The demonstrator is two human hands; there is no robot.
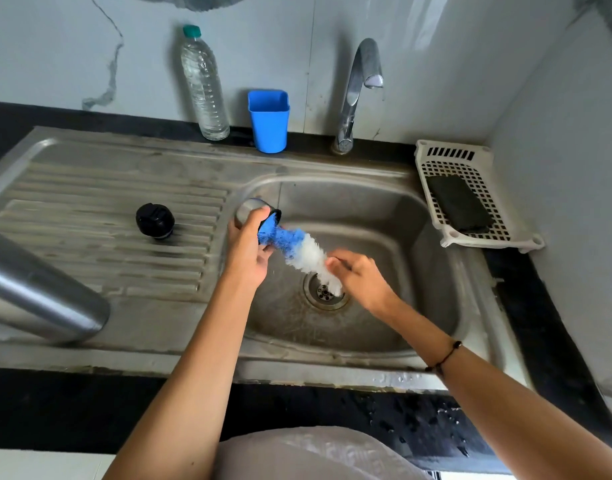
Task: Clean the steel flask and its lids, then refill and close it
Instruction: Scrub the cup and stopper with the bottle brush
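Scrubbing is under way over the sink (436,216): the steel cup lid (248,210) is held by the left hand (248,249), the bottle brush (299,249) is gripped by the right hand (358,277), and next the stopper (155,220) and flask (41,292) must be cleaned

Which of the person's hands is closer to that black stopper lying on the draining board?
Left. The left hand holds the steel cap at the sink's left edge, just right of the black stopper. The right hand grips the brush over the drain, farther right.
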